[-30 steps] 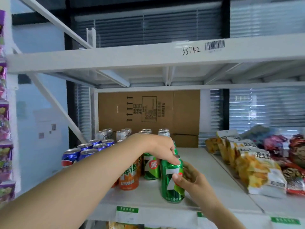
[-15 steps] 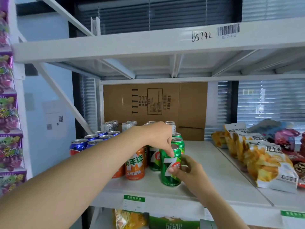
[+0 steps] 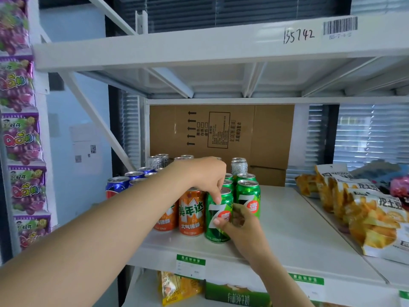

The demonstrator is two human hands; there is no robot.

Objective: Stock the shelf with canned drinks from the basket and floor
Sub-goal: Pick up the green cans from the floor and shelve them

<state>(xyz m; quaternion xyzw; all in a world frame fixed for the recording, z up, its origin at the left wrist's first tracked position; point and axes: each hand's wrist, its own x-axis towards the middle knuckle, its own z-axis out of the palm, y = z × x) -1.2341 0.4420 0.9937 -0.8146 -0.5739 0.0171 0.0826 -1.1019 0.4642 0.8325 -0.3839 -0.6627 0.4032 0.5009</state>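
Note:
A green can (image 3: 215, 227) stands upright at the front of the white shelf (image 3: 287, 238), beside two orange cans (image 3: 191, 212). My left hand (image 3: 204, 177) reaches over from the left and pinches the green can's top rim. My right hand (image 3: 240, 227) grips the same can's side from the right. More green cans (image 3: 247, 197) stand in rows behind it. Blue cans (image 3: 117, 185) and silver cans (image 3: 239, 166) fill the left and back of the shelf. No basket or floor shows.
A cardboard box (image 3: 221, 134) stands at the back of the shelf. Chip bags (image 3: 358, 216) lie on the shelf's right part. Purple candy bags (image 3: 20, 138) hang in a strip at the far left. An upper shelf beam (image 3: 199, 45) runs overhead. Packaged goods sit on the shelf below.
The green can now stands in line beside the orange cans, a little further left and back. Both hands stay on it. The view has tilted downward.

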